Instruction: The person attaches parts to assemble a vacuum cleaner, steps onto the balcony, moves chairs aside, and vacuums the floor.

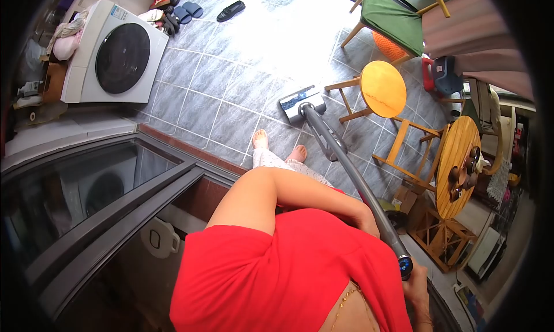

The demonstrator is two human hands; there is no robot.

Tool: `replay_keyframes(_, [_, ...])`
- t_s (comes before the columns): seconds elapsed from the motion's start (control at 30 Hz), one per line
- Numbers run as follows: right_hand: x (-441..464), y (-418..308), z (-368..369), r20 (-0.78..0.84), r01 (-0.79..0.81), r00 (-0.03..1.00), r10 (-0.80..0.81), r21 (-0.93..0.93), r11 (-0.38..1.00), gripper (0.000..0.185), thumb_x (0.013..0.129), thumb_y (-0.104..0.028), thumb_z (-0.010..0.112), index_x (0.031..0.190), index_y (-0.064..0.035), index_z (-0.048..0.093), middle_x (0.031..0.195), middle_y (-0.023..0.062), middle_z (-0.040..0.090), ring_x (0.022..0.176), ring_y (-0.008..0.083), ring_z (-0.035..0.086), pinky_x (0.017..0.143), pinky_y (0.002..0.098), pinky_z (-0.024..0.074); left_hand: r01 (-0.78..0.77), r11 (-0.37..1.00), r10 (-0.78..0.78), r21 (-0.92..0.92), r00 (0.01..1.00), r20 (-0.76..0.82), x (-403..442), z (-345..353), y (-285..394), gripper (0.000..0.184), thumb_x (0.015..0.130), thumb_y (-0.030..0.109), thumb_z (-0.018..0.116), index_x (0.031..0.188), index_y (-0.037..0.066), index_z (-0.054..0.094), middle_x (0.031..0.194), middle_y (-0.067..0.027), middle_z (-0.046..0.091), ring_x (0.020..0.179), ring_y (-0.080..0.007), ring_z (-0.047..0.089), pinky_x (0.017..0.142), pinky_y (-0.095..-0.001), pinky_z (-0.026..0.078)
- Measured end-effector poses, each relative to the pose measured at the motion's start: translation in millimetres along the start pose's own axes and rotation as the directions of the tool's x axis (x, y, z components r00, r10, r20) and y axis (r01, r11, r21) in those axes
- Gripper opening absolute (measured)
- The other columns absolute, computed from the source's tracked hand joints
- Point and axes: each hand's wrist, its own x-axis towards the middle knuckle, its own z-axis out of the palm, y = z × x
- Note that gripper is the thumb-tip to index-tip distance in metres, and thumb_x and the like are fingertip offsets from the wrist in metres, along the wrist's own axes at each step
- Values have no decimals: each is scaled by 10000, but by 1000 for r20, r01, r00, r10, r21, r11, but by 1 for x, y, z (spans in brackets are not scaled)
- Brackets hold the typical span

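Note:
My right hand [416, 283] is wrapped around the handle of a grey stick floor cleaner [352, 167], just below its round dark display. The cleaner's tube slants away from me across the tiles. Its wide floor head [302, 105] with a clear front rests on the floor, just beyond my bare feet. Bent across my red top, my left arm ends at my left hand [367, 222] by the cleaner's tube. The fingers of that hand are hidden.
Right of the floor head stand a round wooden stool [383, 89], a green chair [392, 20] and a round table [456, 176] with brown cups. A washing machine [115, 58] and several shoes [187, 11] are at the left. A sliding-door frame [115, 211] runs beside me.

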Motion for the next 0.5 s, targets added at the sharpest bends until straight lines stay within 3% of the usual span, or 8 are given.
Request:
replay_keyframes(0.03, [3,0,4,-7,15,1000,-15,45,999,285,642,-129,728,822,14,559,639,144,595,628,127,615,545,283,453,6,1000,-6,3,1000,4,-1,-1,-1,536,940,348,338,1238,-95,382,1302,-177,411,1166,-261,405,970,-353,318])
replay_keyframes(0.1, [17,19,24,-36,36,999,-31,140,990,294,650,-133,726,850,12,567,656,119,603,649,96,590,561,273,454,126,972,-153,-197,980,-130,-17,4,11,584,940,418,292,1249,-68,386,1307,-158,412,1186,-246,386,974,-337,314])
replay_keyframes(0.13, [25,28,35,-61,56,997,-43,229,972,304,658,-136,724,878,11,575,674,93,610,670,65,564,578,264,454,131,972,-159,-195,978,-133,-30,8,29,584,940,418,292,1249,-68,386,1307,-158,412,1186,-246,386,974,-337,314])
replay_keyframes(0.2, [57,19,49,-63,132,991,-117,356,925,282,681,-117,694,907,7,581,731,40,613,707,56,534,614,255,453,31,819,-169,-573,967,-189,-59,14,73,693,895,553,255,1257,-18,405,1313,-131,410,1213,-232,353,999,-367,277])
replay_keyframes(0.23, [79,23,59,-86,131,991,-105,402,906,261,682,-101,671,902,4,580,736,27,601,702,63,532,615,252,450,-108,754,-137,-648,939,-317,-60,12,56,722,863,597,271,1241,3,429,1292,-121,432,1207,-231,357,999,-393,270])
replay_keyframes(0.3, [123,20,73,-59,117,993,-101,509,853,229,674,-74,610,887,-1,568,715,19,578,636,82,529,563,244,432,-253,759,-213,-600,774,-596,-84,10,29,790,765,691,352,1200,43,476,1191,-96,516,1181,-242,383,990,-466,253])
replay_keyframes(0.4, [194,-18,93,-28,195,973,-231,640,743,168,672,-69,565,828,-11,544,653,31,552,513,103,521,464,245,409,-477,806,-75,-349,503,-861,-128,9,33,733,746,668,454,1078,18,522,891,-135,616,811,-243,596,721,-373,474])
replay_keyframes(0.5, [259,-77,118,-15,224,962,-273,616,755,123,687,-51,548,800,-10,519,574,39,526,436,114,496,398,252,384,-576,790,-207,-208,68,-976,-180,15,49,592,740,562,584,984,34,476,772,-128,596,643,-235,610,499,-356,506])
